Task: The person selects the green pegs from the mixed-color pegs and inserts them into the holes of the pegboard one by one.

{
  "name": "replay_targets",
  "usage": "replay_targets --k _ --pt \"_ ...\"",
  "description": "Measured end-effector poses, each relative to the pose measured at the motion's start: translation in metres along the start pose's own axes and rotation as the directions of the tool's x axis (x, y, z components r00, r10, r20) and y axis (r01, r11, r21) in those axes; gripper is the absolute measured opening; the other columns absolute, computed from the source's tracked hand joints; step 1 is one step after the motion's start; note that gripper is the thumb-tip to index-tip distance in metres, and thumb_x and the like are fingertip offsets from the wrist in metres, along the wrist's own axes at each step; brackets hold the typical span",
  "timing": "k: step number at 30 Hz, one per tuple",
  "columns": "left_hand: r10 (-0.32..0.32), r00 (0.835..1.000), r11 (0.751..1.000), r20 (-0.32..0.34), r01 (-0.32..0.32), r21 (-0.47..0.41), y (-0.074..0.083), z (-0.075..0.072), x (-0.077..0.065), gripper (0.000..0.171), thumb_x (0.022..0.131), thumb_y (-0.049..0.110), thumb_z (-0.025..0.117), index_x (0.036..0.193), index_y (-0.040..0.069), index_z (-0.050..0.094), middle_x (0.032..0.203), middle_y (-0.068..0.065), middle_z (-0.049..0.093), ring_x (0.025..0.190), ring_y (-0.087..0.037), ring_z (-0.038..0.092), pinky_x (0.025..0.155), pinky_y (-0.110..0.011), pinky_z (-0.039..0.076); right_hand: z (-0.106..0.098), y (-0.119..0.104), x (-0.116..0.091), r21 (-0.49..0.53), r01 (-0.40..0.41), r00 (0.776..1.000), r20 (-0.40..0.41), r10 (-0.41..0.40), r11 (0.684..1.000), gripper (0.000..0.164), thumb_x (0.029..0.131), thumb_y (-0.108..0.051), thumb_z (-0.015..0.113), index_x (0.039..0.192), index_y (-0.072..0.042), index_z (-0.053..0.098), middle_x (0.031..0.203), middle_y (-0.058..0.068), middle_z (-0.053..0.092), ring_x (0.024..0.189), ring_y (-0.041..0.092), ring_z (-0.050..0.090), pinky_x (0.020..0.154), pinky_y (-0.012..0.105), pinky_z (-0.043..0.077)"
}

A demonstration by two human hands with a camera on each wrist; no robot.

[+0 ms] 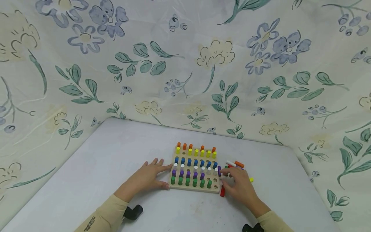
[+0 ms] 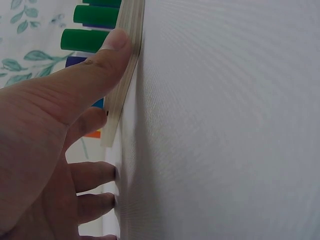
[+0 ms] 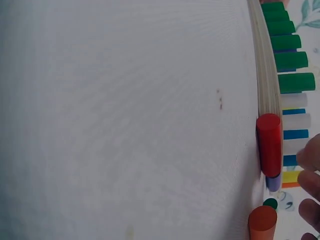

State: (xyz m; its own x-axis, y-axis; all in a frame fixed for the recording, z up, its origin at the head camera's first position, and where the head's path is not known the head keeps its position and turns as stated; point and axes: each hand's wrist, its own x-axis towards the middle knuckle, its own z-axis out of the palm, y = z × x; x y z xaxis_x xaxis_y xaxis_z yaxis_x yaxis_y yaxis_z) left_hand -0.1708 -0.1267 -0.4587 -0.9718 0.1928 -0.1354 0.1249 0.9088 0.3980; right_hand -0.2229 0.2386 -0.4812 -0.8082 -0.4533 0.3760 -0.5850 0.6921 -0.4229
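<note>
A wooden pegboard lies on the white table, with rows of green, purple, white, blue, yellow and orange pegs standing in it. Bare holes show in several rows. My left hand rests beside the board's left edge, fingers spread; in the left wrist view its thumb touches that edge. Over the board's right edge hovers my right hand, thumb and index finger apart. Below its fingertips a loose purple peg lies along the edge, with a red peg nearer me. No peg shows between these fingers.
More loose pegs lie right of the board, partly behind the right hand: white, orange and yellow. Black devices sit at both wrists. A floral cloth hangs behind the table's far edge.
</note>
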Motion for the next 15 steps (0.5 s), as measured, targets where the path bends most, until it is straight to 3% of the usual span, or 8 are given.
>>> replay_targets --k 4,15 --pt "-0.002 1.000 1.000 -0.001 0.002 0.001 0.0005 0.0000 0.0001 0.082 0.078 0.056 0.081 0.150 0.026 0.054 0.158 -0.022 0.039 0.150 -0.045 0.025 0.120 -0.066 0.015 -0.0002 0.0017 0.0005 -0.033 0.002 0.999 -0.041 -0.003 0.999 0.032 0.083 -0.013 0.083 0.112 -0.018 0.070 0.100 -0.007 0.070 0.095 0.014 0.056 0.087 0.042 0.046" --pt "-0.013 1.000 1.000 0.001 0.013 0.003 0.0025 -0.0007 -0.0001 0.082 0.078 0.056 0.082 0.149 0.025 0.054 0.158 -0.022 0.039 0.150 -0.045 0.025 0.121 -0.066 0.015 -0.0015 0.0041 0.0040 -0.109 -0.064 0.997 -0.047 0.060 0.992 0.037 0.082 -0.012 0.084 0.116 -0.014 0.071 0.113 0.000 0.073 0.106 0.021 0.059 0.087 0.042 0.048"
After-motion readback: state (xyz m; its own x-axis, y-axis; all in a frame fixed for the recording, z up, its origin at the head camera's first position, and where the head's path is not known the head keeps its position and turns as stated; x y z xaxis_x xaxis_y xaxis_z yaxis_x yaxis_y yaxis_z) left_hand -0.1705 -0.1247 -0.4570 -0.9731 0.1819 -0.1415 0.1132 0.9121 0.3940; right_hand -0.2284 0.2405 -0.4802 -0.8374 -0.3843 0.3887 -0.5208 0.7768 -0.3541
